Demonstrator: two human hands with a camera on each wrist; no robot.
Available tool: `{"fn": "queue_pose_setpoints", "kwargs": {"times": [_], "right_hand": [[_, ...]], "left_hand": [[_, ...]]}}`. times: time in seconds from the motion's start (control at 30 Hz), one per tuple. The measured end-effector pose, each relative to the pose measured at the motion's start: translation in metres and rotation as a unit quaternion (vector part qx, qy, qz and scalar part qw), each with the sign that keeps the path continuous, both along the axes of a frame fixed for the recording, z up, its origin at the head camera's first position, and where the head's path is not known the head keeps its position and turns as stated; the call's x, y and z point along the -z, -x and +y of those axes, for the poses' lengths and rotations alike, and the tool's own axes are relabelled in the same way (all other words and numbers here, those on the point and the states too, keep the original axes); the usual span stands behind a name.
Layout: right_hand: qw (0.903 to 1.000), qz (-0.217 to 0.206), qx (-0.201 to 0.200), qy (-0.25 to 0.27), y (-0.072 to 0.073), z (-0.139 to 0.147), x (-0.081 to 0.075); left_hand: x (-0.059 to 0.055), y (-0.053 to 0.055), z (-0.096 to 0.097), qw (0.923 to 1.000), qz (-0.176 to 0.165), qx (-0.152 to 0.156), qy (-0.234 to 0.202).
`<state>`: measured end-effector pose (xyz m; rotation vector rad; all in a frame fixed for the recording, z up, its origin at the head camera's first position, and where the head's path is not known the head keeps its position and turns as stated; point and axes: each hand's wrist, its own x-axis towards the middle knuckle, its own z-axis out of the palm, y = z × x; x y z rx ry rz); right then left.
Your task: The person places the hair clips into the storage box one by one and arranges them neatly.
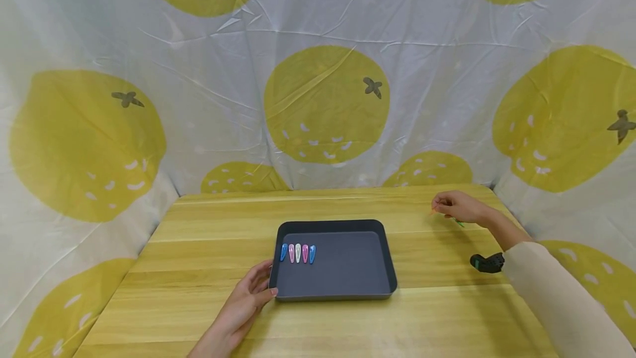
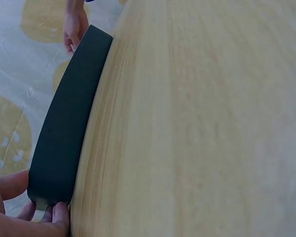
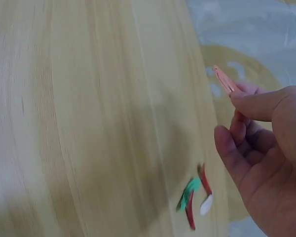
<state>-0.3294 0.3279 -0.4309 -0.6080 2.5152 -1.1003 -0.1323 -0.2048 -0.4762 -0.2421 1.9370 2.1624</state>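
Observation:
My left hand [image 1: 244, 304] grips the near left corner of a dark grey baking tray [image 1: 343, 296], its thumb at the front wall and its fingers along the left side. Inside the tray several snap hair clips stand in a row at the left: a blue clip [image 1: 284, 252], a pink, a white clip [image 1: 298, 253], another pink and another blue. Over the far right of the table my right hand [image 1: 459, 206] pinches an orange hair clip [image 3: 225, 80] between thumb and forefinger. Below it lie a green clip [image 3: 189, 193], red clips [image 3: 190, 213] and a white clip [image 3: 206, 205].
A black object [image 1: 488, 263] with a green band lies on the wooden table [image 1: 208, 247] near my right forearm; its kind cannot be told. A lemon-patterned cloth [image 1: 318, 26] hangs behind the table and at both sides.

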Motion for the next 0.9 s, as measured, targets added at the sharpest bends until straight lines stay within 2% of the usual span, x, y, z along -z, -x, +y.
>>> {"fn": "queue_pose_setpoints", "kwargs": {"times": [0.53,0.9], "right_hand": [[0.9957,0.045,-0.080,-0.016,0.004,-0.051,-0.011],[0.9912,0.031,-0.123,-0.036,0.005,-0.084,-0.020]], "left_hand": [[0.000,0.001,0.000,1.0000,0.002,0.001,-0.002],[0.001,0.000,-0.001,0.9999,0.011,0.001,-0.009]]}}
